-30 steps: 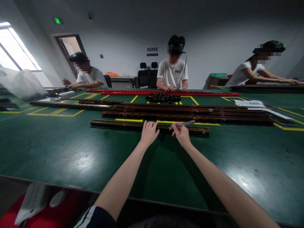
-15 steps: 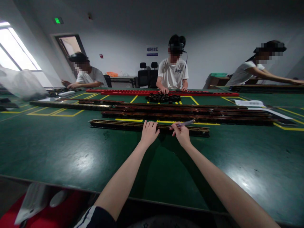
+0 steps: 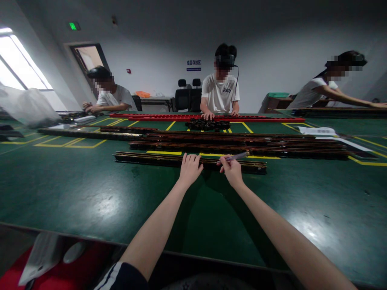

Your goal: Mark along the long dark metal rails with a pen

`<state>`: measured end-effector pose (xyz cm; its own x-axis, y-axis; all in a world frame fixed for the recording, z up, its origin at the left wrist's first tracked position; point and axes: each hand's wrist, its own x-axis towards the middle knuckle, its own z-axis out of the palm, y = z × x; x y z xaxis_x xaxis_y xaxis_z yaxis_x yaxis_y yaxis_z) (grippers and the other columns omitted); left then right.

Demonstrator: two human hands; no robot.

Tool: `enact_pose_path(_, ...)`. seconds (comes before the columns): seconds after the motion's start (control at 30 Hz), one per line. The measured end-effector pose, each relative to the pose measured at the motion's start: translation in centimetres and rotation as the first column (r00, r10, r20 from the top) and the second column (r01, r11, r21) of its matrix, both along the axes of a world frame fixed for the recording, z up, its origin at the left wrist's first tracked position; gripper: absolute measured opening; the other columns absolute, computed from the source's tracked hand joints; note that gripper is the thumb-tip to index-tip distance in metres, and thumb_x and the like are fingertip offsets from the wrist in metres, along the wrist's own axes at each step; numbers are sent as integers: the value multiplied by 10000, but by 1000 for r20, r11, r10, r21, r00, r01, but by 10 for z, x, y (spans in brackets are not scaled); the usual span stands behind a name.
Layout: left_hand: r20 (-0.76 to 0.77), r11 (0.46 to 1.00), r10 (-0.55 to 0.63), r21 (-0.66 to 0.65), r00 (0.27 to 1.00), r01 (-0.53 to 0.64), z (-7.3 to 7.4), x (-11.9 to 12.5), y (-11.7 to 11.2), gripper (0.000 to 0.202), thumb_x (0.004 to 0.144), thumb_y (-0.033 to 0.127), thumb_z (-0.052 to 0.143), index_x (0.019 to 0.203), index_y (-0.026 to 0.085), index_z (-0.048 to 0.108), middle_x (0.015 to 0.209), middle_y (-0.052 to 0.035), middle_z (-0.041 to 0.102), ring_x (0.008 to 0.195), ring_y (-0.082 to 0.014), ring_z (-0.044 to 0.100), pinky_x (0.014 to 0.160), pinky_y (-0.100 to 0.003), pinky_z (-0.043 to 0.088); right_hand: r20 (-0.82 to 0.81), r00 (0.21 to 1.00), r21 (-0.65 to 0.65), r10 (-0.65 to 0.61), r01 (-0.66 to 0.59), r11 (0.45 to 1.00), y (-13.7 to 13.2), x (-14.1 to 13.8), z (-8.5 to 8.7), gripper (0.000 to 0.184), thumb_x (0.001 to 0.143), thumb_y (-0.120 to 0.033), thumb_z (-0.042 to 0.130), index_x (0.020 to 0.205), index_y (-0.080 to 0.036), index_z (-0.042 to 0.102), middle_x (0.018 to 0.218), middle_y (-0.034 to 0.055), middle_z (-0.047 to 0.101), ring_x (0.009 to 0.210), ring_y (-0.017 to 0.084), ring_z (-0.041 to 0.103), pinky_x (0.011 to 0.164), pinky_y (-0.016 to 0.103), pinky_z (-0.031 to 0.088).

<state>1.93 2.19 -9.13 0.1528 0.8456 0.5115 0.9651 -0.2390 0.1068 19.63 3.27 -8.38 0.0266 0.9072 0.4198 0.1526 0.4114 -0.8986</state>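
A long dark strip with gold edges [image 3: 145,158] lies across the green table [image 3: 90,193] in front of me. My left hand [image 3: 190,169] rests on it with its fingers stretched flat over the top. Just to the right, my right hand [image 3: 231,170] is closed in a pinch on a thin pen-like tool [image 3: 237,156], whose tip points at the strip. Both forearms reach out from the near table edge.
Several more long dark strips [image 3: 242,143] lie behind, over yellow floor-style markings. A red strip [image 3: 211,118] and a pile of small dark parts [image 3: 207,125] sit before a person opposite. Two other people work at the far left and far right. A clear bag [image 3: 28,106] lies far left.
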Motion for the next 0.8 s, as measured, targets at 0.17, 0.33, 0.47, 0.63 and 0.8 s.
enact_pose_path(0.17, -3, 1000, 5, -3, 1000, -5, 1, 0, -1, 330, 925, 265, 477, 1216, 162, 593, 1187, -104, 645, 1186, -256, 547, 1182, -500, 237, 0, 1000, 6, -4, 4, 1000, 0, -1, -1, 571, 726, -755, 540, 756, -186, 563, 697, 78, 685, 420, 123, 538, 436, 267, 454)
enact_pose_path(0.33, -1, 1000, 1, -11, 1000, -1, 1, 0, -1, 334, 935, 272, 464, 1222, 154, 586, 1196, -106, 641, 1189, -254, 546, 1184, -500, 235, 8, 1000, 6, -12, 11, 1000, 0, -1, 0, 577, 725, -765, 531, 757, -190, 565, 699, 78, 685, 423, 127, 539, 436, 271, 457)
enact_pose_path(0.47, 4, 1000, -2, -14, 1000, 2, 1, 0, -1, 334, 935, 270, 465, 1222, 148, 585, 1195, -109, 641, 1187, -256, 546, 1186, -497, 234, 13, 1000, -2, -8, 8, 1000, -1, -1, 0, 591, 720, -781, 514, 755, -194, 566, 702, 81, 682, 431, 130, 541, 435, 273, 453)
enact_pose_path(0.63, 6, 1000, -6, 0, 1000, 6, -1, 0, 0, 321, 933, 270, 464, 1212, 172, 586, 1187, -103, 642, 1183, -258, 550, 1179, -510, 246, 25, 1000, -2, -14, 14, 1000, -1, -1, 0, 612, 712, -796, 507, 774, -191, 571, 704, 81, 682, 437, 136, 547, 442, 277, 462)
enact_pose_path(0.8, -1, 1000, -1, -5, 1000, 1, -1, 0, 0, 325, 936, 276, 460, 1212, 160, 587, 1184, -106, 642, 1184, -260, 546, 1182, -509, 235, 12, 1000, 8, -6, 6, 1000, -1, -1, -1, 616, 705, -794, 522, 774, -184, 577, 714, 83, 684, 442, 134, 551, 440, 275, 467)
